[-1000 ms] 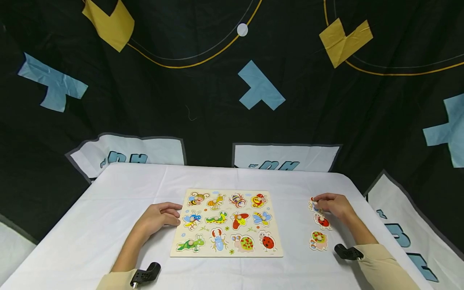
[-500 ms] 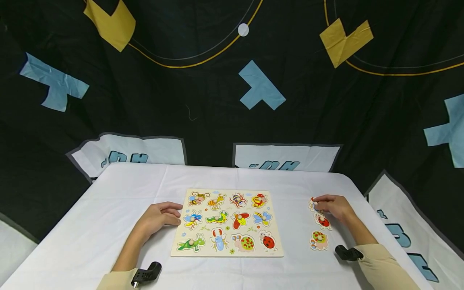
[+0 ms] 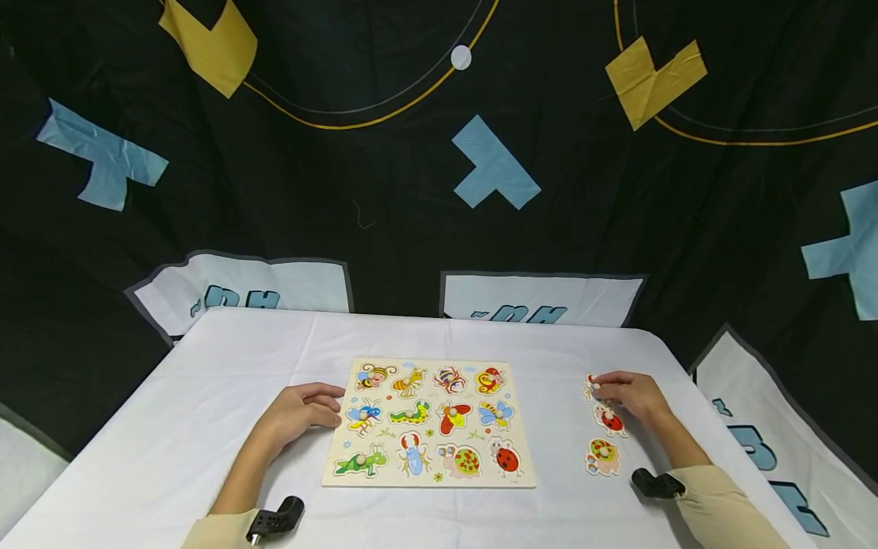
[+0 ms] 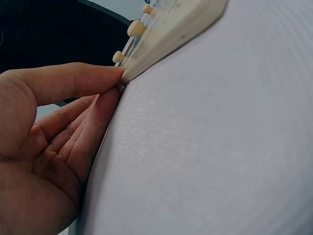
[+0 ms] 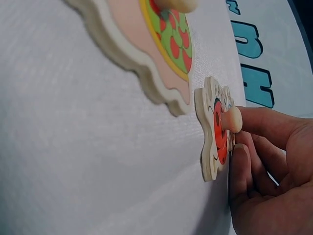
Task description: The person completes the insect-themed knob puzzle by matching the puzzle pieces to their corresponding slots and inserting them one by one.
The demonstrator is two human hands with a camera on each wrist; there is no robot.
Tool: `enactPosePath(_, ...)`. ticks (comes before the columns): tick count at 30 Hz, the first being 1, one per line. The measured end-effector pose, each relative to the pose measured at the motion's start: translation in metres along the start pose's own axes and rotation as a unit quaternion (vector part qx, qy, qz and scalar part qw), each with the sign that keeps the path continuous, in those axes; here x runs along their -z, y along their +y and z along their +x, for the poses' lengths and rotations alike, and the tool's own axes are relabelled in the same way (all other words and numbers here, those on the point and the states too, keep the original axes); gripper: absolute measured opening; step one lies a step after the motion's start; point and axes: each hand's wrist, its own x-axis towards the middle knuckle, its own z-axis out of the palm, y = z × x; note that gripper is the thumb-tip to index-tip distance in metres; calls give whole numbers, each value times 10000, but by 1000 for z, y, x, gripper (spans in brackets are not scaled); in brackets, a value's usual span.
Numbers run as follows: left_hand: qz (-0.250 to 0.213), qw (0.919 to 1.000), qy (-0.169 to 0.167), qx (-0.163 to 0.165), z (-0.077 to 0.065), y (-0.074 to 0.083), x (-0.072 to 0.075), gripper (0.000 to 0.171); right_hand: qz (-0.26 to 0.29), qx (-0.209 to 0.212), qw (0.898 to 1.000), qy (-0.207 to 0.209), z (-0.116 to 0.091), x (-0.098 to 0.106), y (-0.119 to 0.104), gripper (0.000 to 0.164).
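A light wooden peg puzzle board point(image 3: 428, 482) with insect pictures lies flat on the table. My left hand point(image 3: 300, 415) rests at its left side; in the left wrist view, thumb and fingertips of the left hand point(image 4: 58, 117) meet right at the board's edge point(image 4: 171, 46). Out to the right, my right hand point(image 3: 634, 393) pinches a small red-and-blue puzzle piece point(image 3: 588, 389), largely covered by the fingers. Just nearer lies a ladybug piece point(image 3: 610, 421) with a round knob; in the right wrist view it hides the fingertips of the right hand point(image 5: 279, 171).
A snail piece point(image 3: 603, 457) lies nearer than the ladybug piece. The white-covered table point(image 3: 226, 358) ends at a black curtain point(image 3: 398, 229) behind. Black wrist cameras sit at both beige sleeves point(image 3: 727, 507).
Almost nothing differs. The right hand has shifted very slightly with its fingers at the red-and-blue piece; the left hand and the board stay where they were.
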Motion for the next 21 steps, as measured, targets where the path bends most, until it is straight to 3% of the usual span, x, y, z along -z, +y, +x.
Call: enactPosePath(21, -5, 10000, -3, 26, 1, 1, 1, 55, 73, -178, 9997, 147, 1, -3, -1, 34)
